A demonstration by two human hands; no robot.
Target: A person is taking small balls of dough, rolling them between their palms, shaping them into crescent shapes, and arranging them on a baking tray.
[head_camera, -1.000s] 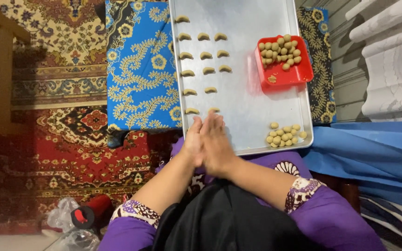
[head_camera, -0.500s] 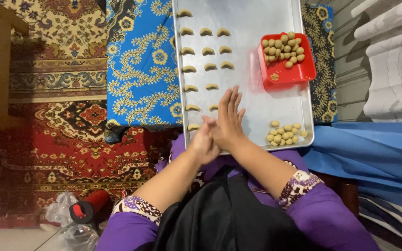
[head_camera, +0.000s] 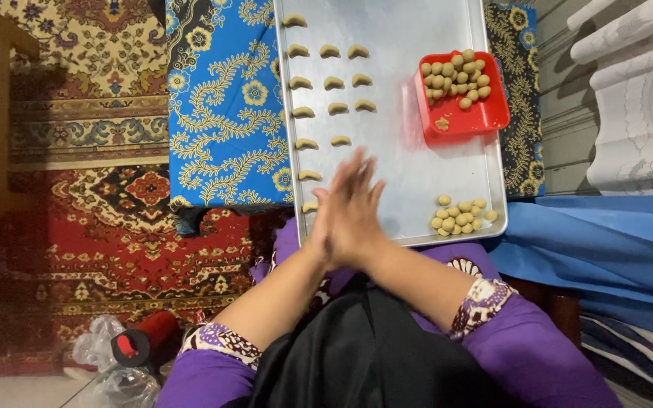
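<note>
Pressing palm to palm over the near edge of the metal tray [head_camera: 410, 170], both hands are flat w/ fingers straight, so neither is clenched nor gripping in the usual sense. Whatever sits btwn the palms is hidden; can't tell if a dough piece is in there, tho the pose suggests rolling one.

Largest first: patterned red carpet [head_camera: 77, 249] covers the floor at left, w/ a blue floral cloth [head_camera: 224, 106] under the tray's left side and a plain blue sheet [head_camera: 591, 242] at right. The tray lies lengthwise away from the person, its near edge just over the lap.

Right hand [head_camera: 360, 208] is on top/right, left hand [head_camera: 325, 227] behind it, mostly covered.

Red square tub [head_camera: 462, 98] sits at the tray's far right, holding approx. a dozen-plus round dough balls [head_camera: 453, 74]. A second loose heap of small balls [head_camera: 459, 215] lies on the near right corner.

Progress, as a judgement: shaped crescents [head_camera: 332, 83] fill the tray's left part in rows, roughly a dozen visible, nearest ones partly behind the hands. Centre and right of the tray remain bare, and both ball heaps look well stocked, so prob. under halfway; most shaping is left.
</note>
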